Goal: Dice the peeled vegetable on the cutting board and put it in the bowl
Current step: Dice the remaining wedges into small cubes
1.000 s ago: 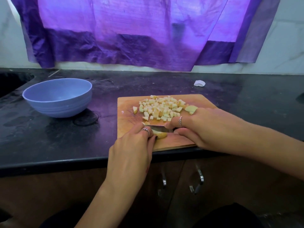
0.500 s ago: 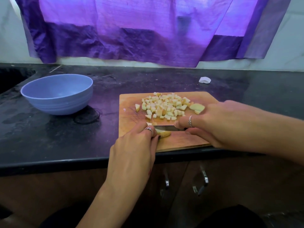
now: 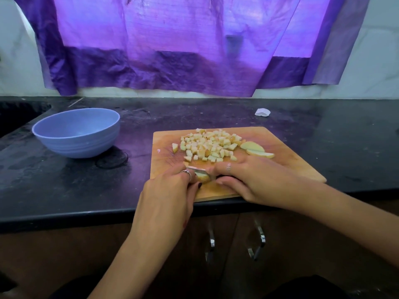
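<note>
At the cutting board's (image 3: 287, 167) near edge, the left hand (image 3: 166, 199) pinches a vegetable piece (image 3: 203, 177) while the right hand (image 3: 254, 180) grips the knife (image 3: 199, 170), whose blade has advanced toward the fingers; diced cubes (image 3: 209, 145) and two slices (image 3: 255, 149) wait, bowl (image 3: 76, 134) unfilled.

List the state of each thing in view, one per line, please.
Blue plastic bowl: upright, empty.
Wooden cutting board: flat on the counter.
Pale diced pieces: piled on the board.
Uncut pale slices: lying flat, whole.
Left hand: holding a vegetable piece.
Right hand: gripping the knife.
</note>
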